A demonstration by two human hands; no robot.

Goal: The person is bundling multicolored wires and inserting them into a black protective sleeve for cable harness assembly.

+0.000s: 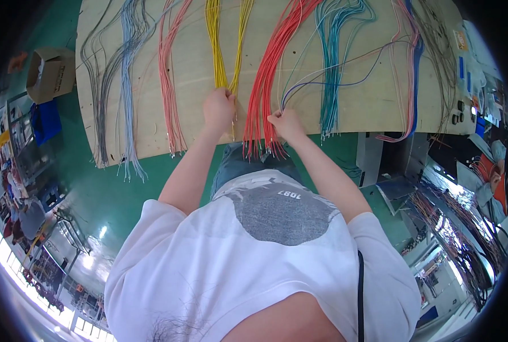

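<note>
My left hand (218,109) is closed at the lower part of the yellow wires (215,48), with metal-tipped ends showing below the fingers. How many strands are in its grip I cannot tell. My right hand (288,123) pinches a few loose wires near their ends; a dark blue wire (345,84) among them arcs away to the right, beside pale and green ones. Between the hands hangs a thick bundle of red wires (260,85), its tips past the table's near edge. Right of my right hand lies a teal wire bundle (330,74).
Across the wooden table (142,105) lie grey wires (101,85), light blue wires (126,68) and pink wires (167,74) on the left. Blue wires (418,74) and brownish wires (443,62) lie at right. A cardboard box (51,74) stands off the left edge; another person (496,176) is at far right.
</note>
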